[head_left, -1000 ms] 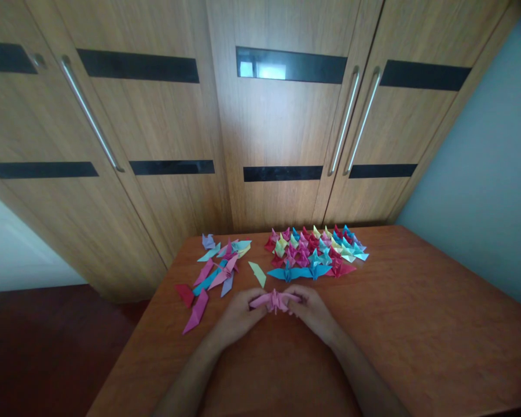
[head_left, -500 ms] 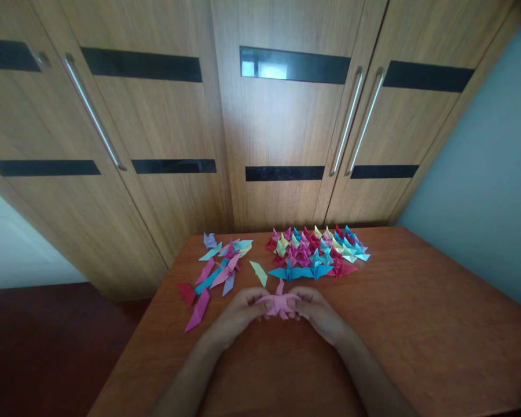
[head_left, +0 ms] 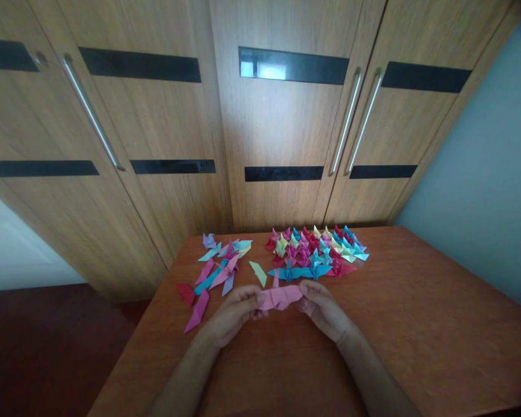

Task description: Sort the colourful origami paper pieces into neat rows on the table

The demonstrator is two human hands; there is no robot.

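Note:
A pink origami crane [head_left: 280,297] is stretched between my two hands, its wings spread sideways and a narrow point sticking up from its middle. My left hand [head_left: 239,307] pinches the left wing between thumb and fingers. On the other side, my right hand [head_left: 322,307] grips the tip of the right wing. Just beyond the hands lie blue paper cranes [head_left: 301,272] and a pale green folded paper piece [head_left: 258,273].
Rows of colourful finished cranes [head_left: 316,246] stand at the back of the wooden table [head_left: 417,324]. Flat folded pieces lie at the left, among them a magenta one [head_left: 197,311] and a red one [head_left: 185,293]. A wooden wardrobe [head_left: 278,133] rises behind.
The crane's wings have been drawn out wider and flatter, and its body has tilted. My right hand has moved slightly outward and grips nearer the wing tip.

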